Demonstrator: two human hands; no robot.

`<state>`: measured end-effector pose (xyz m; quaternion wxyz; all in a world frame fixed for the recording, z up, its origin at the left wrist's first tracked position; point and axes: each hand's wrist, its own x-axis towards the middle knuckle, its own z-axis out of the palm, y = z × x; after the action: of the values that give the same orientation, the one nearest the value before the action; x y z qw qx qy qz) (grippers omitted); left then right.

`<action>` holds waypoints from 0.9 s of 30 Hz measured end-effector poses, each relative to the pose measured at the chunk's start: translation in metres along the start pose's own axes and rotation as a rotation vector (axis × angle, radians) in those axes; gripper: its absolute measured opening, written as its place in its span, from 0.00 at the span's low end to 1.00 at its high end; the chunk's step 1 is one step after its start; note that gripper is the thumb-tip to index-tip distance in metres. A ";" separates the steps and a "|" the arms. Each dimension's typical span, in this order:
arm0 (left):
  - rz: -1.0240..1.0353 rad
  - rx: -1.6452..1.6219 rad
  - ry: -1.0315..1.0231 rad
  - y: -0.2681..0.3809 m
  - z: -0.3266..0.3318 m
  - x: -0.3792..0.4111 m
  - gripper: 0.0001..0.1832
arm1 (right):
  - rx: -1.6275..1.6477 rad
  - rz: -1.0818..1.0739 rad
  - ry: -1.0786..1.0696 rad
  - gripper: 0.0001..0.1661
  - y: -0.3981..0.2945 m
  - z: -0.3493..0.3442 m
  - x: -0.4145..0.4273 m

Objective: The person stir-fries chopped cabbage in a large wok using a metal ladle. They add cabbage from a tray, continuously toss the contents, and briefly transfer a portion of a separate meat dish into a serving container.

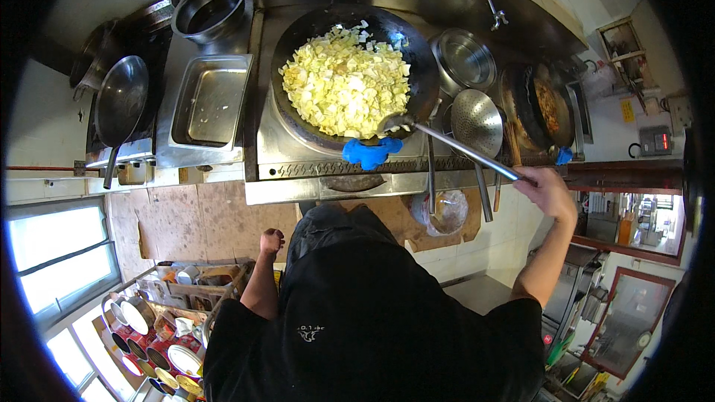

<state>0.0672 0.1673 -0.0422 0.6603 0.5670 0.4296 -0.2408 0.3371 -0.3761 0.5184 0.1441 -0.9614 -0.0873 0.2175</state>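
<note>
My right hand (546,191) grips the end of a long metal handle. It belongs to a cooking ladle or wok spatula (397,121), whose head rests at the near right edge of the food in a large black wok (422,75). Chopped pale yellow-green cabbage (349,81) is heaped in this wok. A blue cloth (372,153) is wrapped over the wok's near rim. Away from the stove, my left hand (272,240) hangs beside my body with its fingers curled and nothing visible in it.
Left of the wok are a rectangular steel pan (209,103), a deep steel pot (209,8) and a long-handled frying pan (121,100). A perforated skimmer (476,123), a steel basin (465,58) and another wok (525,103) with browned food stand right. A tap (496,17) projects behind.
</note>
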 end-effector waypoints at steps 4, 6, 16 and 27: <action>0.273 0.212 -0.042 0.079 0.044 -0.031 0.12 | 0.062 0.058 -0.006 0.15 -0.004 0.077 0.045; 0.329 0.166 -0.252 0.142 0.095 -0.053 0.15 | 0.081 0.066 0.102 0.16 -0.022 0.121 0.068; -0.089 -0.433 -0.679 0.314 0.299 -0.099 0.26 | 0.215 0.035 0.180 0.21 -0.032 0.135 0.064; 0.122 -0.438 -0.369 0.312 0.268 -0.097 0.11 | 0.623 0.111 0.354 0.22 -0.001 0.152 0.077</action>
<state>0.3473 -0.0301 0.2056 0.8472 0.3823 0.3091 -0.2014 0.3382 -0.3210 0.3573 0.4312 -0.8973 0.0619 0.0716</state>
